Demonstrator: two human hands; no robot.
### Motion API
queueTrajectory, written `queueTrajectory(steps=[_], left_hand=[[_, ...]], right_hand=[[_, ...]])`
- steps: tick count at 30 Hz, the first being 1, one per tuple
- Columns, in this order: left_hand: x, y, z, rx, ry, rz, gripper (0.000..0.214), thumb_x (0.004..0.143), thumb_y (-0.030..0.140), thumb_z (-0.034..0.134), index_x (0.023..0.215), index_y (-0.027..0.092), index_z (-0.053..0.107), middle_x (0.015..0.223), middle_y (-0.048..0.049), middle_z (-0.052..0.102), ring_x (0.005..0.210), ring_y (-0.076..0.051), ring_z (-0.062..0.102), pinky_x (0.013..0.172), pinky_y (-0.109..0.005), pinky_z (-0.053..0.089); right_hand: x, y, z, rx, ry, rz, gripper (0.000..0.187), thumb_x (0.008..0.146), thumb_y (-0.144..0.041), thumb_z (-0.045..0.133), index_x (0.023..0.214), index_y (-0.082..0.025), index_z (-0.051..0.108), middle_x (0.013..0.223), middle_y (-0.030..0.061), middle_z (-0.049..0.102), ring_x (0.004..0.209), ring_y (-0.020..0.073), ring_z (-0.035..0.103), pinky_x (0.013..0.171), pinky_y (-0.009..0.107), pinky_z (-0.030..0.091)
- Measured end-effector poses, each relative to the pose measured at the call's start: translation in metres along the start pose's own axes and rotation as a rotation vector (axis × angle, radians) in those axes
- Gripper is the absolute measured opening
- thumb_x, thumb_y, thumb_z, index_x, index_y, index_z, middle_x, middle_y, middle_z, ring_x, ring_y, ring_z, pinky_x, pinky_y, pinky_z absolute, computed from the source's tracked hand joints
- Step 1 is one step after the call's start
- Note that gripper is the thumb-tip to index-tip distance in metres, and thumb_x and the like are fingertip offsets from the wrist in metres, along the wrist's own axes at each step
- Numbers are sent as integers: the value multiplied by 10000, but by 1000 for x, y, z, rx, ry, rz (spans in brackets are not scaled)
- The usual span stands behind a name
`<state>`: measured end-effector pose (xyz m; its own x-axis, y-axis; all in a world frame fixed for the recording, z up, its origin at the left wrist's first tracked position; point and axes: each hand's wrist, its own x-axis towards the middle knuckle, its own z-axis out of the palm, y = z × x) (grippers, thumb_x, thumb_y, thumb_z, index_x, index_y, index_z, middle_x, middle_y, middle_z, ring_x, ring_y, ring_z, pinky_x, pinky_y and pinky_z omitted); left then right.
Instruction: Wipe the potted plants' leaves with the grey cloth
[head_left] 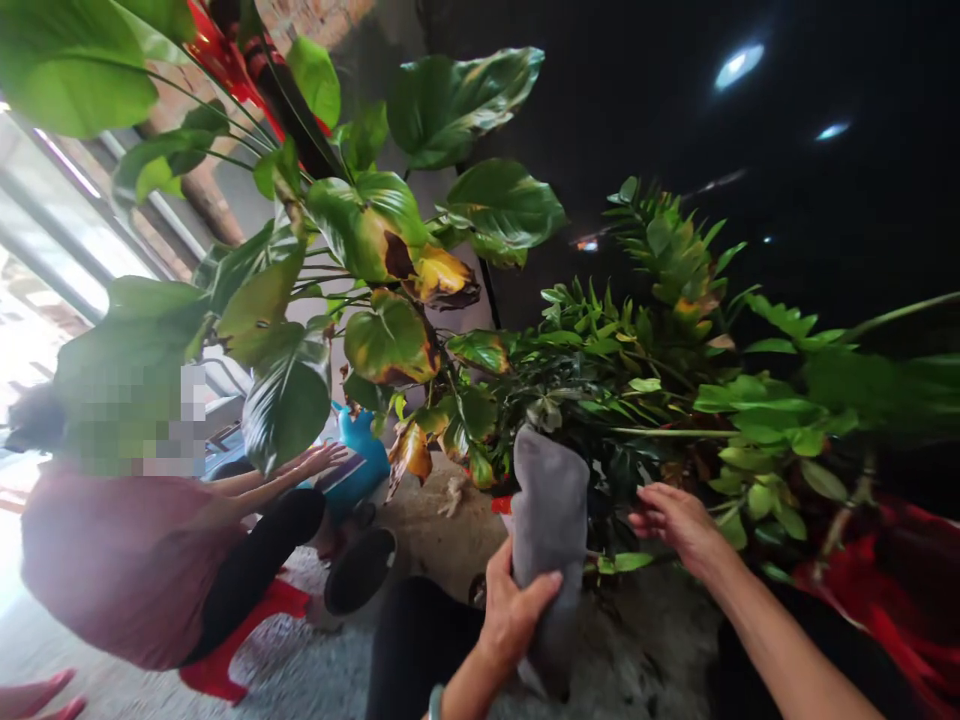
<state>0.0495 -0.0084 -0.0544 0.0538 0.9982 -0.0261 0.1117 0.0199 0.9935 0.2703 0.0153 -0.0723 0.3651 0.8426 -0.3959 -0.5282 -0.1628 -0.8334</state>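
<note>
My left hand (517,605) grips a soft grey cloth (551,500), thumb across its front. The cloth stands upright and looks folded, its top reaching the dark leaves. To the right, my right hand (679,525) is held out with its fingers loosely stretched towards the foliage, and no object shows in it. Small-leaved green plants (645,350) spread behind both hands. A low green leaf (626,563) lies between the cloth and my right hand. Whether my right fingertips touch any leaf is unclear.
A big-leaved plant (367,220) with some yellow and brown leaves rises on the left. Behind it, a person (135,560) sits on a red stool (247,630), arms reaching forward near a dark round container (361,570). Red material (892,590) lies at the right.
</note>
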Motion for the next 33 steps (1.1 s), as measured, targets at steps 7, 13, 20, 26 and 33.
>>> queueTrajectory(steps=[7,13,20,26,33], left_hand=[[31,77,11,-39,282,257,350,485,335,761,770,151,676,667,-23,661,643,-188,582,588,-262,460],[64,69,25,109,-171,170,297,511,257,721,785,150,682,651,13,609,604,-143,511,544,-234,402],[22,51,-11,145,-572,-78,340,422,278,797,722,147,704,587,52,540,583,-114,456,535,-209,348],[64,86,8,-297,-257,70,390,414,319,799,741,144,677,659,2,628,592,-142,532,582,-255,435],[44,36,-4,32,-498,-206,305,394,241,794,677,149,722,552,30,607,529,-128,503,516,-236,401]], right_hand=[[3,2,0,-6,-27,-6,193,529,-186,730,519,-188,538,432,-27,585,383,140,595,388,219,477],[6,5,1,21,-28,-34,184,534,-241,709,555,-210,529,513,-9,644,402,155,605,409,255,491],[5,4,-8,12,0,-34,165,498,-228,720,523,-201,558,411,-51,557,353,110,511,347,207,395],[4,2,0,14,-29,-26,219,503,-259,743,536,-205,533,454,-31,582,413,156,600,430,263,495],[4,3,-4,23,4,-10,215,484,-227,744,531,-204,536,430,-44,569,369,138,569,364,224,445]])
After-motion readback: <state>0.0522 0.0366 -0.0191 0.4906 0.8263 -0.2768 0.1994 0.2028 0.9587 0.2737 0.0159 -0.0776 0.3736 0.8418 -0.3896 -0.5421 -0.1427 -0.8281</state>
